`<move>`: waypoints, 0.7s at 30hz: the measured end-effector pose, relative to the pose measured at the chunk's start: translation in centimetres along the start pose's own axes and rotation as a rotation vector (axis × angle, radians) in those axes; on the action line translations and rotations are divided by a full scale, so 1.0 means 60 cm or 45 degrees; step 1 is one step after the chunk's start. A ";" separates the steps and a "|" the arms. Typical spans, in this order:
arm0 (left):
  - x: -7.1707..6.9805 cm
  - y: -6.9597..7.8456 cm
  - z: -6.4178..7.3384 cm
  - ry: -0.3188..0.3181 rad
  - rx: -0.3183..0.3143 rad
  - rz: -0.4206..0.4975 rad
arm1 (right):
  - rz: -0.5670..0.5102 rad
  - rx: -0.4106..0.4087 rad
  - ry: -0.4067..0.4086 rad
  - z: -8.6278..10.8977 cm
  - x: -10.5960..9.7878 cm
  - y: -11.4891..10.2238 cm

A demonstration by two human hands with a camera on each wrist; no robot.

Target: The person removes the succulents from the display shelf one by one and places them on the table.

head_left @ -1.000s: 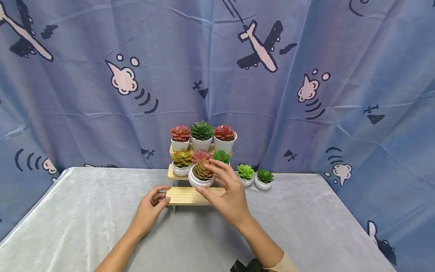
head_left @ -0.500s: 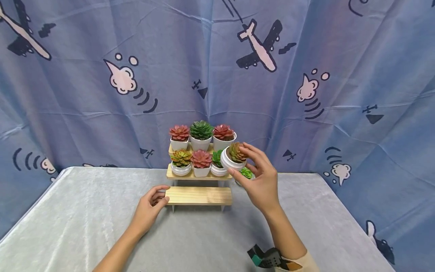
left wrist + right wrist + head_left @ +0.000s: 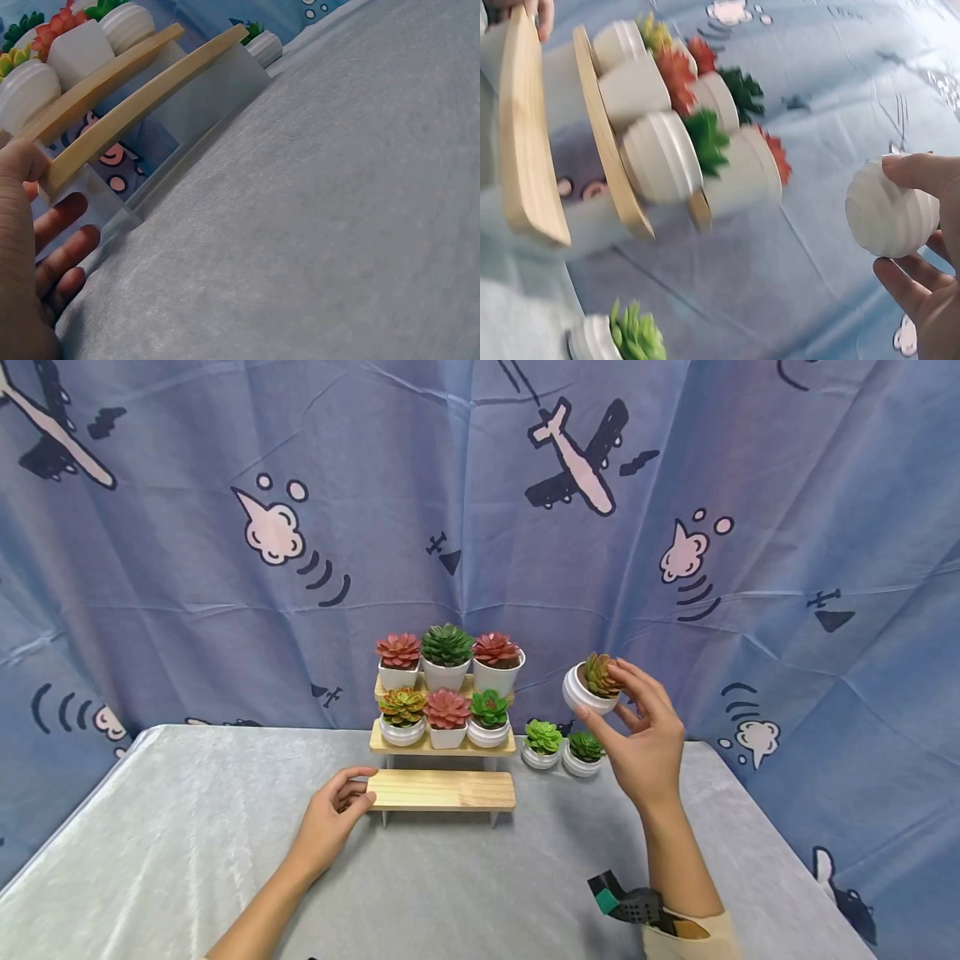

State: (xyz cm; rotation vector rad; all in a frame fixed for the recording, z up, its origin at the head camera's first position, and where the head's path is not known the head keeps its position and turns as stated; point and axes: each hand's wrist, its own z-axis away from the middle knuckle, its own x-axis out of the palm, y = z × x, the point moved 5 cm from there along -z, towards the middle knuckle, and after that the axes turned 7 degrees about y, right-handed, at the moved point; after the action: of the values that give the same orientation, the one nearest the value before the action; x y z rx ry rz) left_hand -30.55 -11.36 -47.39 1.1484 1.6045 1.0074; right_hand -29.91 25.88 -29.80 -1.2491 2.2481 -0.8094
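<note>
Head view: the right hand [image 3: 647, 747] pinches a ribbed white pot [image 3: 579, 696] between thumb and fingertips, spread just as wide as its wall, and holds it above the grey-covered table [image 3: 187, 852] at the hand's 10 o'clock. The russet-green succulent [image 3: 600, 677] inside tilts toward 1 o'clock. From this hand the lowest wooden shelf [image 3: 442, 792] lies between 8 and 9 o'clock, well apart, its long axis running 9 to 3. The left hand [image 3: 337, 806] is nearer, gripping the shelf's 9 o'clock end with thumb and forefinger.

White pots on the higher shelves hold, left to right, a coral-red rosette [image 3: 397, 652], a dark-green rosette [image 3: 447, 645] and a brick-red rosette [image 3: 497, 647] on top; below, a yellow-orange rosette [image 3: 402, 703], a pink rosette [image 3: 447, 707] and a mid-green rosette [image 3: 489, 707]. Toward 7 and 6 o'clock of the held pot, a lime-green succulent [image 3: 543, 737] and a deep-green succulent [image 3: 585, 746] stand potted on the table.

Left wrist view: the shelf runs 8 to 2 o'clock; the remaining fingers hang loosely bent beneath it.

Right wrist view: the held pot hides its plant; the lowest shelf lies between 9 and 10 o'clock.
</note>
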 end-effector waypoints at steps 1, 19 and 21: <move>0.000 0.000 0.000 0.001 -0.001 0.000 | 0.012 0.004 0.014 -0.003 -0.005 0.005; -0.001 0.002 0.000 0.002 0.013 -0.003 | 0.202 0.115 0.059 -0.005 -0.056 0.136; -0.001 0.002 0.000 0.001 0.011 -0.002 | 0.202 0.137 0.055 -0.001 -0.061 0.155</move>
State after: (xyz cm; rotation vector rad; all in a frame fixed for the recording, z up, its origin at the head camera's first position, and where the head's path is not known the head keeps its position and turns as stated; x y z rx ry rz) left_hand -30.50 -11.38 -47.27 1.1527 1.6115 1.0009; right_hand -33.74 32.94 -35.69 -0.9990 2.2710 -0.8912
